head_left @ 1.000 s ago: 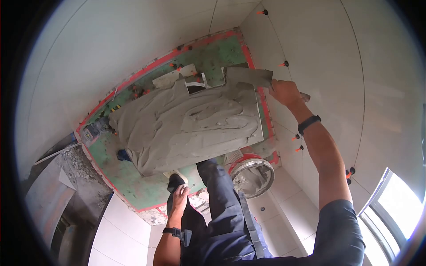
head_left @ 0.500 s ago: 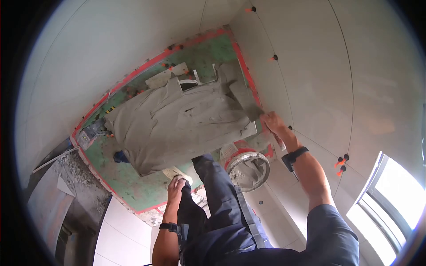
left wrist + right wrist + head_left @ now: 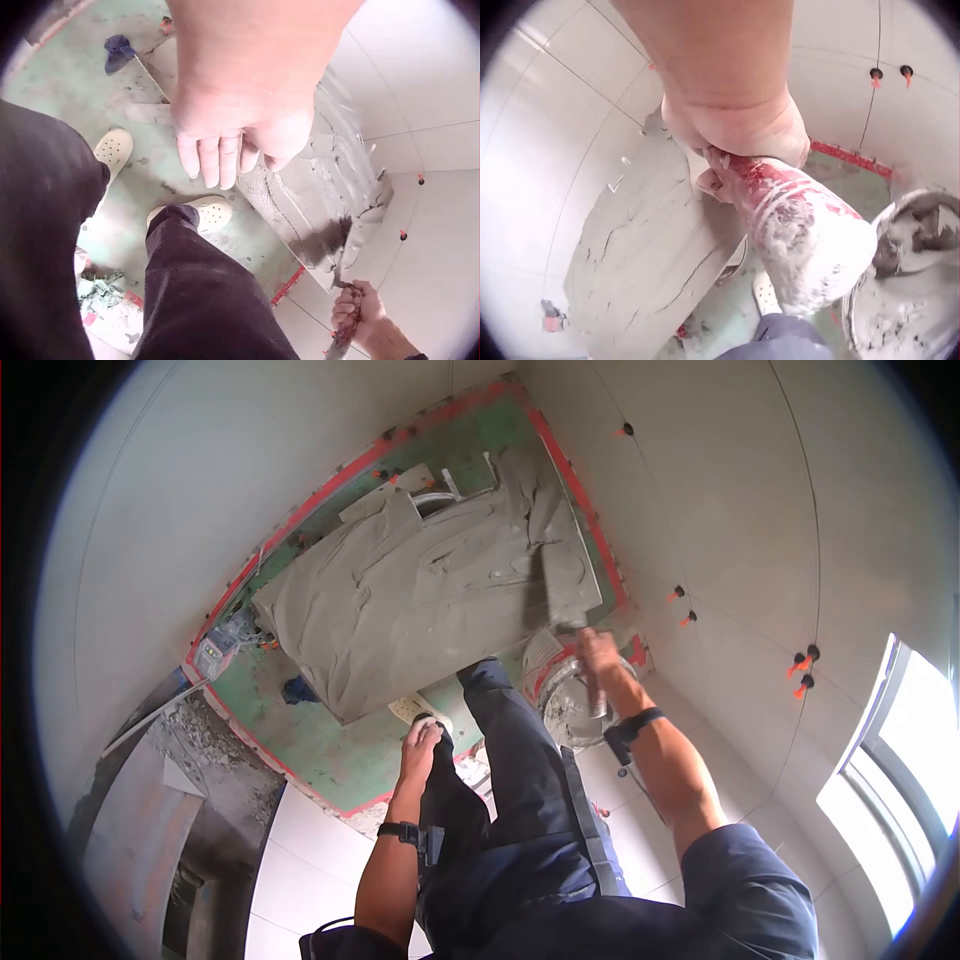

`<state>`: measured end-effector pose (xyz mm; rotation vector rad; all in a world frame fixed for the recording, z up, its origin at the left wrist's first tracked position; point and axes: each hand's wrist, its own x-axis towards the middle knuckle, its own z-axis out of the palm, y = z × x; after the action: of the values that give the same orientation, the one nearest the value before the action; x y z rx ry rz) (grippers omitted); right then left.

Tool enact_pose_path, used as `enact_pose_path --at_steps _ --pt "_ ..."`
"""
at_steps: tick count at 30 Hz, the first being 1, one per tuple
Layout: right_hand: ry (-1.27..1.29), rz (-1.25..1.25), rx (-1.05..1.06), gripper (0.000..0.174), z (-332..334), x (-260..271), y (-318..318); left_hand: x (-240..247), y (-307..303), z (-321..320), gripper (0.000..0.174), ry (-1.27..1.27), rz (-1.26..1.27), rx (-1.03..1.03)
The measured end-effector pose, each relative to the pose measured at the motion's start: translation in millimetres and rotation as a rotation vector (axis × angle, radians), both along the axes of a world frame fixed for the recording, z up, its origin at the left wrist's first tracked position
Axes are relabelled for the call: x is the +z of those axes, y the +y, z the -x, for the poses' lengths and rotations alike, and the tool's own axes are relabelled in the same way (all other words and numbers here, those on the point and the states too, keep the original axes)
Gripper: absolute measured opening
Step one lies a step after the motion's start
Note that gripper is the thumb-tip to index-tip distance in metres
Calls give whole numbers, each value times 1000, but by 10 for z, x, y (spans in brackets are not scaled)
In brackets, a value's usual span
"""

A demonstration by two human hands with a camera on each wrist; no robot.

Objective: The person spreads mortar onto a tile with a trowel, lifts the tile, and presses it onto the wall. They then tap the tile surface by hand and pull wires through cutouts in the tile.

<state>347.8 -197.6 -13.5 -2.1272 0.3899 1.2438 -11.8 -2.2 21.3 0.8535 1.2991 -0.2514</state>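
Observation:
My right hand grips the handle of a trowel, crusted with pale mortar and red beneath. The trowel's flat blade lies over the right end of a large slab spread with wet grey mortar. Ridges and swirls mark the mortar, and a notch is cut in the slab's far edge. My left hand hangs near my leg with relaxed fingers and holds nothing. Below the right hand stands a bucket with grey mortar inside.
Green floor edged with red surrounds the slab. Orange-and-black clips stick out of the tiled right wall. A blue item and a grey box-like device lie at the left. Cream clogs are on my feet.
My right hand has drawn the trowel from the slab's far right corner towards me, along the right end to near the bucket. The left hand stays by my leg.

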Motion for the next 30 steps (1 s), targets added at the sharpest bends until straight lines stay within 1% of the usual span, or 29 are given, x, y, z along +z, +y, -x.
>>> enact_pose_path --at_steps 1,3,4,6,9,11,12,13,15,16,17,19,21,22,23,25,27,29,30 --pt "134 70 -33 40 171 35 47 -24 17 -5 39 -8 9 -19" --pt "52 94 326 42 370 47 47 -47 35 -5 38 -16 22 -19" --pt "43 100 313 42 371 100 24 -48 42 4 37 -20 8 -32" --pt "-346 360 737 44 375 242 30 -43 94 75 36 -38 1 -78" --pt "-369 435 553 46 253 290 -100 -93 164 296 34 -65 -7 -139" --pt "-317 416 431 45 313 253 -273 -233 206 554 36 -52 37 -153" --pt "-218 340 259 43 416 48 -428 -257 234 669 35 -37 29 -178" --pt "-220 329 263 43 564 41 -352 -307 264 829 35 -36 18 -173" --pt "196 -127 -507 39 990 12 -138 -353 361 1195 32 -65 2 -209" --pt "137 -190 -594 35 1221 179 258 -311 429 1336 31 -48 9 -180" --pt "151 -185 -611 33 1392 97 509 -260 513 1483 31 2 -19 -216" --pt "182 -252 -574 33 1779 -25 1126 -160 718 1813 30 61 -50 -252" --pt "261 -293 -427 30 2197 35 1646 -202 959 2268 31 77 -91 -272" --pt "340 -248 -272 32 2397 -6 1797 -260 1071 2500 31 76 -113 -301" --pt "312 -255 -203 33 2617 -9 1893 -313 1160 2719 31 75 -124 -288" --pt "231 -246 231 36 2857 -170 1839 -385 1307 3077 28 131 -154 -173" --pt "-457 -20 1024 42 2872 -109 1677 -373 1421 3277 25 140 -150 -131" --pt "-329 248 986 47 2630 191 1743 -430 1447 3434 32 115 -147 -40" --pt "-428 312 864 47 2529 125 1706 -499 1419 3468 32 111 -149 -19"
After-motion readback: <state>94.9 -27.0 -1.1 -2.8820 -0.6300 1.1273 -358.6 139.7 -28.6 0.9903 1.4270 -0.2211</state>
